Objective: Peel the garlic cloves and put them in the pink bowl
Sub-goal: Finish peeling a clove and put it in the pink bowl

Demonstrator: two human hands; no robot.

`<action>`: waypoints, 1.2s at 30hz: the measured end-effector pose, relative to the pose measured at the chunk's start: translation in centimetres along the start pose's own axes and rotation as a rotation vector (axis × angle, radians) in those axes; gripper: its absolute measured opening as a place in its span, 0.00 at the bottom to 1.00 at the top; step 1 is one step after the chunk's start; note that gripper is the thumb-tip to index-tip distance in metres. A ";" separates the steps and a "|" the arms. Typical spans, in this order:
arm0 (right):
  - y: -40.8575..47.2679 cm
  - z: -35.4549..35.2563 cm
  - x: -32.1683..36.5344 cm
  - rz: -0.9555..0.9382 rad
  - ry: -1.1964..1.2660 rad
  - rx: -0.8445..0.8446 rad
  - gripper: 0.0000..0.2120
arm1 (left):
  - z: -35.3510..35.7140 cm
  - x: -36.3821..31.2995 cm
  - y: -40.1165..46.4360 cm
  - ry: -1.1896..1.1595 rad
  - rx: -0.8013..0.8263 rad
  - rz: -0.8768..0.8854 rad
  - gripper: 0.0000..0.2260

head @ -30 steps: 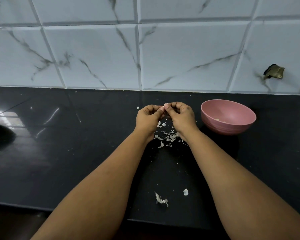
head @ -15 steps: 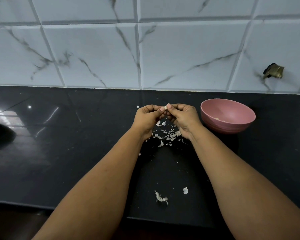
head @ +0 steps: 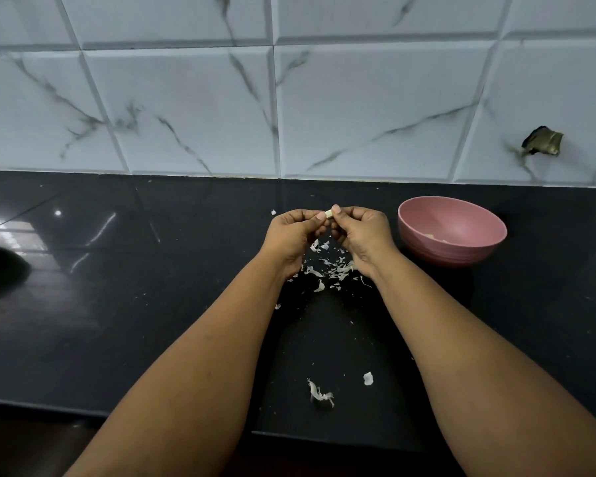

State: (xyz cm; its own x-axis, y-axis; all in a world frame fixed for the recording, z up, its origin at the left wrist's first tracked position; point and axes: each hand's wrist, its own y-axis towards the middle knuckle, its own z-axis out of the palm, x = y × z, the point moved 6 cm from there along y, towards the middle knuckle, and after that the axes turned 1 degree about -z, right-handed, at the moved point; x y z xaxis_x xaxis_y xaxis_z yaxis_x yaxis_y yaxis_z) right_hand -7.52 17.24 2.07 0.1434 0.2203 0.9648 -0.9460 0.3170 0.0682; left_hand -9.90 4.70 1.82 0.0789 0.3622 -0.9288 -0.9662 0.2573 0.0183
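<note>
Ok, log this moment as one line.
stage: peeling | left hand + right hand: pinching garlic clove | pink bowl: right of hands, on counter | peel scraps: under hands

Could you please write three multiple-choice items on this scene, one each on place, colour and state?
1. Where does the pink bowl stand relative to the hands?
A. to their right
B. to their left
C. between them
2. What colour is the countertop?
A. white
B. black
C. pink
3. How is the garlic clove held?
A. lying on the counter
B. in one fist
C. pinched between both hands

Answers: 1 A, it sits beyond the right hand. 2 B, the glossy surface is black. 3 C, the left hand and right hand meet on it.
</note>
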 end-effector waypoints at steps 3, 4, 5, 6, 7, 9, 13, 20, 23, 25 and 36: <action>-0.2 0.0 0.1 -0.042 -0.052 -0.018 0.07 | 0.0 0.1 0.0 -0.012 -0.008 0.001 0.04; -0.1 0.0 0.1 -0.071 -0.089 -0.038 0.06 | -0.1 0.2 0.0 0.001 -0.025 0.009 0.04; -0.1 0.0 0.2 -0.103 -0.123 -0.056 0.05 | -0.1 0.3 0.1 0.015 -0.042 0.020 0.03; -0.1 -0.1 0.3 -0.133 -0.147 -0.071 0.04 | -0.2 0.4 0.1 0.031 -0.055 0.029 0.02; 0.0 -0.1 0.4 -0.158 -0.170 -0.080 0.01 | -0.1 0.4 0.1 0.043 -0.058 0.038 0.02; 0.2 -0.4 0.6 -0.204 -0.231 -0.104 0.07 | 0.1 0.3 0.1 0.102 -0.056 0.073 0.06; 0.3 -0.6 0.8 -0.232 -0.289 -0.091 0.06 | -0.1 0.0 -0.1 0.334 -0.134 0.191 0.05; -0.3 0.1 0.7 -0.163 -0.155 0.001 0.03 | -0.4 0.1 0.0 0.232 -0.139 0.158 0.01; -0.4 0.0 0.5 -0.073 -0.061 0.025 0.04 | -0.1 0.2 0.1 0.172 -0.106 0.125 0.01; -0.3 0.0 0.3 -0.039 -0.078 0.036 0.04 | -0.2 0.2 0.1 0.168 -0.100 0.109 0.02; -0.1 -0.2 -1.1 0.260 0.082 0.128 0.03 | -0.5 0.5 0.4 0.169 0.027 -0.010 0.04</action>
State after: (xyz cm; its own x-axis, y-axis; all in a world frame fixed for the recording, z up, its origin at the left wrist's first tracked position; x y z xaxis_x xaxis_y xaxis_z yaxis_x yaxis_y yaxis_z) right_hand -7.51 17.11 0.99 -0.0900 0.3538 0.9310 -0.9823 0.1228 -0.1416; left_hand -10.37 4.54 1.20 0.0434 0.2039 -0.9780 -0.9584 0.2849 0.0169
